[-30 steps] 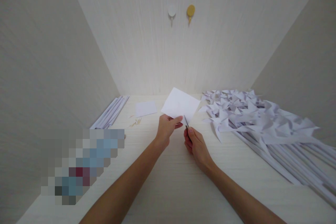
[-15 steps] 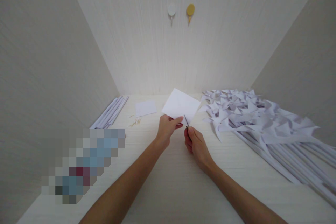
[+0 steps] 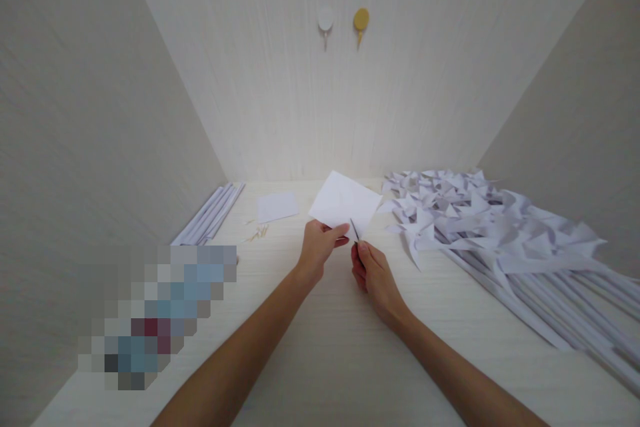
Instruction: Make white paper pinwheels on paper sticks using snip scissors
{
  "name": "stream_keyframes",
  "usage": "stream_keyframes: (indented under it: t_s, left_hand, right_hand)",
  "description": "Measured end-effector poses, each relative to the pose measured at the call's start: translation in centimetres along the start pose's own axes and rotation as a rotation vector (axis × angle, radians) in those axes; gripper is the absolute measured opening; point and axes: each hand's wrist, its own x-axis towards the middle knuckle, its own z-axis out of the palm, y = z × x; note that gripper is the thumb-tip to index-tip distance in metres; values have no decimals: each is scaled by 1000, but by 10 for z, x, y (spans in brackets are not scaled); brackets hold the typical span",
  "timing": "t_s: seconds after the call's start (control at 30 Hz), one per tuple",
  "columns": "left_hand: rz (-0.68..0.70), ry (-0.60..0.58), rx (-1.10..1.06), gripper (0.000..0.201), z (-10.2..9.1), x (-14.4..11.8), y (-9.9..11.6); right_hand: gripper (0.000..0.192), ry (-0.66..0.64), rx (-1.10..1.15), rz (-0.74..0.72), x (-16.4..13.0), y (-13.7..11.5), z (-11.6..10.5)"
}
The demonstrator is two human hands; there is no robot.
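My left hand [image 3: 321,240] pinches the near left edge of a white square sheet of paper [image 3: 345,199], thumb on top and fingers beneath. The sheet is held above the table with a corner toward me. Closed around the dark handles of a pair of scissors [image 3: 355,230] is my right hand [image 3: 373,273]. The blades lie at the sheet's near corner and point away from me. My fingers hide most of the handles.
Many white paper pinwheels [image 3: 465,213] on rolled paper sticks [image 3: 530,307] are heaped at the right. Rolled paper tubes [image 3: 210,213], a flat paper sheet [image 3: 278,207] and small pale pieces [image 3: 260,233] lie left. Hooks, white [image 3: 325,20] and yellow [image 3: 361,20], are on the wall.
Almost nothing differs. The view has shifted very slightly, while both hands, the paper and the scissors keep nearly the same position.
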Motion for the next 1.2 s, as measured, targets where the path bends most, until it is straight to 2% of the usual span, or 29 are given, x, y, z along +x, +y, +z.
stream_keyframes:
  t_s: [0.33, 1.2]
  left_hand:
    - [34, -19, 66, 11, 0, 1, -4]
    - [0, -41, 83, 10, 2, 0, -7]
  right_hand:
    - [34, 20, 27, 15, 0, -1, -1]
    - [38, 56, 69, 14, 2, -2, -2]
